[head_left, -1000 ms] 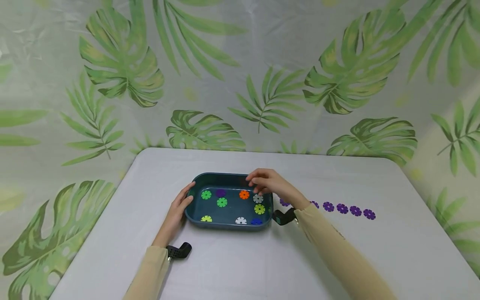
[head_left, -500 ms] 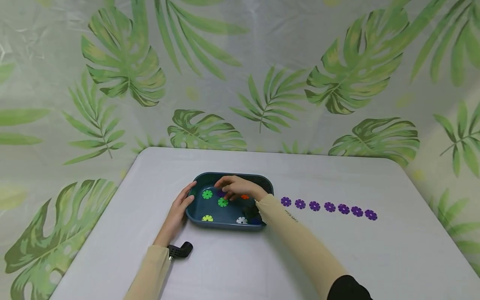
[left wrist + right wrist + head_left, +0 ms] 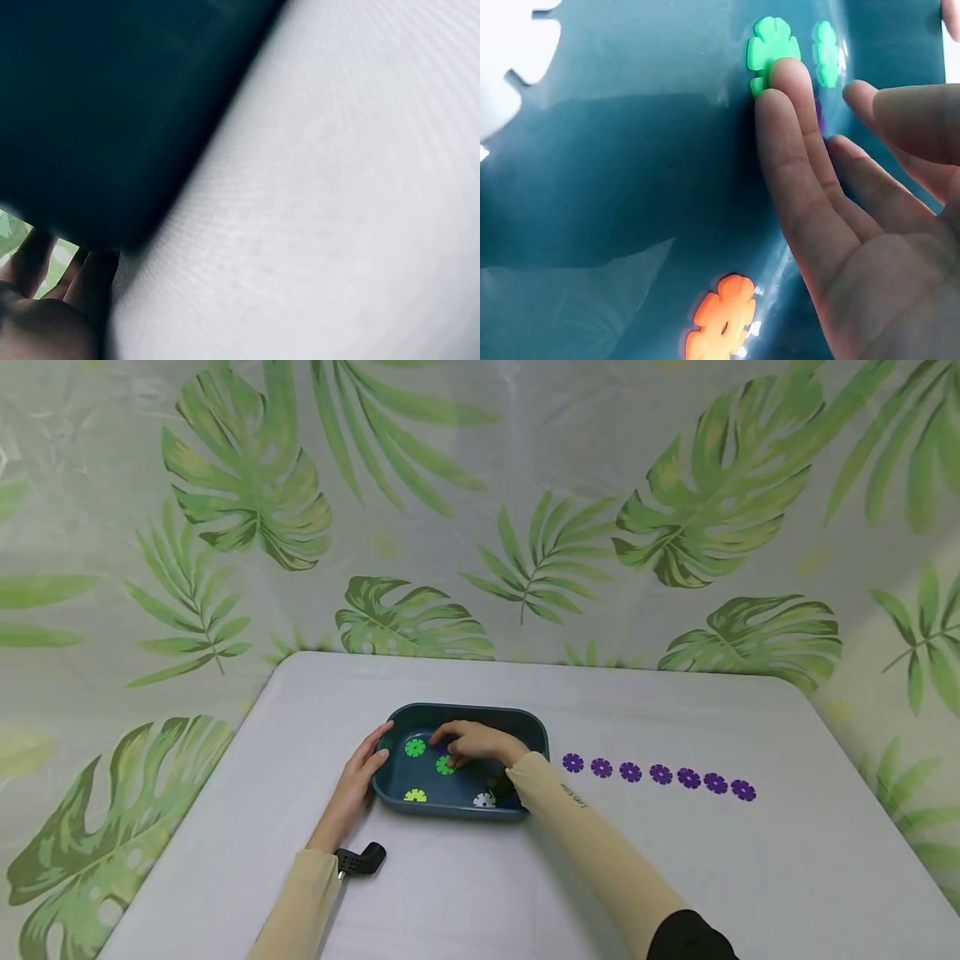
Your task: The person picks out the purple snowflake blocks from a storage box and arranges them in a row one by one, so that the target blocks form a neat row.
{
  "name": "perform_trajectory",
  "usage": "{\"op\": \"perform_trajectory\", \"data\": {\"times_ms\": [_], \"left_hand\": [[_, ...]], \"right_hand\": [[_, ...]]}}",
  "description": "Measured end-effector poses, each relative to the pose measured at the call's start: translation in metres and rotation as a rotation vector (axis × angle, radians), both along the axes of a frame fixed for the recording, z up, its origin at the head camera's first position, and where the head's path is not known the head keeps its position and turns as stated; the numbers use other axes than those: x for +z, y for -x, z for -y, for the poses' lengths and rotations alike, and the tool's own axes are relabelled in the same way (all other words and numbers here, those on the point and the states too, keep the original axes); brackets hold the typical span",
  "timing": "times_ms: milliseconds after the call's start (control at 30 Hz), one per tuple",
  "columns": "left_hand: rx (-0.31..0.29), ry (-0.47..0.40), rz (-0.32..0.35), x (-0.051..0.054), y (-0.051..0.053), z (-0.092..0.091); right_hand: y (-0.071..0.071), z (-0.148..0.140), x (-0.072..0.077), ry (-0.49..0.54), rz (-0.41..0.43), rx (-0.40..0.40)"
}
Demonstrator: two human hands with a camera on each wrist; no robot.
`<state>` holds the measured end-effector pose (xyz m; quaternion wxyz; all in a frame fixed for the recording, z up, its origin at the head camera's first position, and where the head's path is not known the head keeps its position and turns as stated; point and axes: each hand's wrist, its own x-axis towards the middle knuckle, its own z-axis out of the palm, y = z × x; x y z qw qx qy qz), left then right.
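Note:
My left hand [image 3: 360, 777] holds the left end of a dark teal tray [image 3: 457, 810]. Its thumb lies at the rim and its fingers lie along the outer wall; the left wrist view shows only part of these fingers [image 3: 90, 289], in shade. Inside the tray, my right hand [image 3: 480, 743] reaches over the left half with fingers extended downward. The fingertips are beside a green flower-shaped disc [image 3: 771, 49]. A purple disc [image 3: 820, 116] is mostly hidden behind the fingers. Nothing is visibly pinched by the right hand.
More discs lie in the tray: another green one [image 3: 415, 747], a yellow-green one [image 3: 415, 796], a white one [image 3: 484, 800] and an orange one [image 3: 724, 319]. Right of the tray, several purple discs [image 3: 630, 772] form a row on the white table [image 3: 750, 877].
My right hand has moved left from above the tray's right end down toward the green and purple discs, covering discs on the right. The left hand has stayed at the tray.

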<state>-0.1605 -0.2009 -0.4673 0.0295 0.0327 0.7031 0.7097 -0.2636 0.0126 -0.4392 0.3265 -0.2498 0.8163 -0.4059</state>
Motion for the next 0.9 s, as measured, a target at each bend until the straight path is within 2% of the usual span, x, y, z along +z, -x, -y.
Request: {"op": "perform_trajectory", "data": {"times_ms": [300, 500, 767, 900], "left_hand": [[-0.001, -0.003, 0.004, 0.001, 0.001, -0.001], [-0.003, 0.001, -0.003, 0.000, 0.002, -0.001], [0.011, 0.018, -0.010, 0.002, 0.000, -0.001], [0.017, 0.015, -0.009, 0.001, 0.000, -0.001]], "right_hand": [[-0.003, -0.001, -0.001, -0.044, -0.137, 0.033], [-0.004, -0.008, 0.003, -0.003, -0.133, 0.012], [-0.005, -0.021, 0.003, -0.015, -0.069, -0.024], [-0.005, -0.021, 0.000, -0.034, -0.115, 0.007]]}}
